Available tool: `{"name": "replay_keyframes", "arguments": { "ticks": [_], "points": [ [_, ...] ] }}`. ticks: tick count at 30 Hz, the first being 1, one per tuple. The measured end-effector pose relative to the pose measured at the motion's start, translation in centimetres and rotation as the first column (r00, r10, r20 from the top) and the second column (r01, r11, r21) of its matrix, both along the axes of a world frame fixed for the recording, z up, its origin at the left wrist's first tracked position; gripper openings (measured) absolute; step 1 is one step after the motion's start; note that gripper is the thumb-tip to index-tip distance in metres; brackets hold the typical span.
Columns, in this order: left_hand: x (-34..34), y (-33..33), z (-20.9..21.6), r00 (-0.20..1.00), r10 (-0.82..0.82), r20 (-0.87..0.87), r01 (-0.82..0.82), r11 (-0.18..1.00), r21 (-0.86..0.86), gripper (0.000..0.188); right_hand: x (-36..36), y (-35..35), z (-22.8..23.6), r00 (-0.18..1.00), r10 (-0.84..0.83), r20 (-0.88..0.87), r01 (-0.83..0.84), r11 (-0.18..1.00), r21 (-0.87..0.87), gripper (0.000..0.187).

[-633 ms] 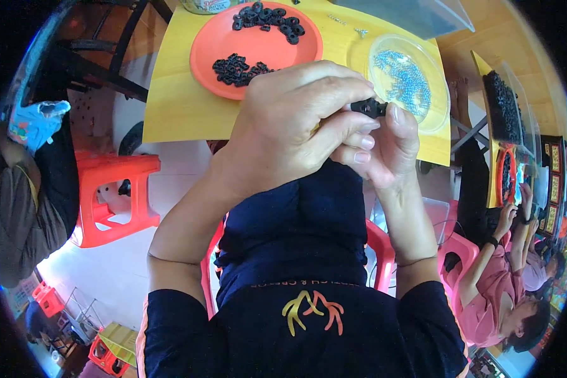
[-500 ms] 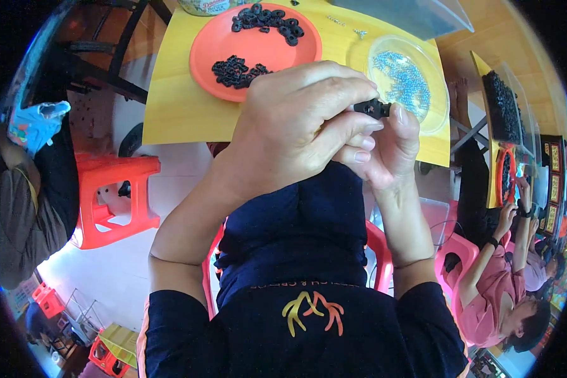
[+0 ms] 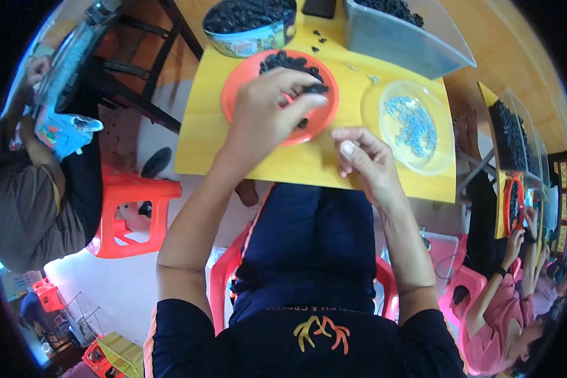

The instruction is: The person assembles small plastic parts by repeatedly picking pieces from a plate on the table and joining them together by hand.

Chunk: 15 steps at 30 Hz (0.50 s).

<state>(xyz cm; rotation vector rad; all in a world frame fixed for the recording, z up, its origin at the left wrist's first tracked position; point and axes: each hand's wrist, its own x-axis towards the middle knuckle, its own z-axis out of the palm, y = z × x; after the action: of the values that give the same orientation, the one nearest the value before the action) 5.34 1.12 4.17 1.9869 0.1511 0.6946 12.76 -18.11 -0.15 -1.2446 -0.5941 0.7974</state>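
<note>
Pinching stubby black piece [image 3: 315, 89] over round plate [image 3: 237, 83].

Bright, even daylight-like light covers the yellow tabletop [image 3: 201, 145]; its exact source cannot be made out. Beyond the surface's near left corner, the floor [image 3: 126, 277] washes out to near white, while the navy shirt [image 3: 252, 359] below the near edge sinks into deep shade. Toward the far right corner, the clear plastic bin [image 3: 397, 47] carries a pale sheen, and blue beads [image 3: 416, 129] glint by the right edge. Motion softens the left hand [image 3: 268, 110] and its black piece [image 3: 315, 89]. Fisheye curvature bows the table's edges; outer figures stretch before black corners.
</note>
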Motion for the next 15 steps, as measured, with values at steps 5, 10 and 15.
{"name": "replay_keyframes", "arguments": {
  "ticks": [5, 10, 15],
  "points": [
    [4.4, 9.9, -0.4, 0.962, 0.271, 0.039, -0.274, 0.947, 0.165, 0.033, 0.3, 0.3, -1.9, 0.989, -0.031, 0.144, 0.056, 0.983, -0.176, 0.020],
    [8.1, 15.9, 0.7, 0.909, 0.412, 0.068, -0.409, 0.846, 0.343, 0.027, 0.2, 0.2, -1.9, 0.982, -0.018, 0.190, 0.055, 0.980, -0.191, 0.017],
    [8.6, 15.0, -0.3, 0.898, 0.387, 0.210, -0.439, 0.753, 0.489, 0.029, 0.4, 0.3, -2.3, 0.977, -0.018, 0.215, 0.053, 0.986, -0.158, 0.014]
  ]
}}
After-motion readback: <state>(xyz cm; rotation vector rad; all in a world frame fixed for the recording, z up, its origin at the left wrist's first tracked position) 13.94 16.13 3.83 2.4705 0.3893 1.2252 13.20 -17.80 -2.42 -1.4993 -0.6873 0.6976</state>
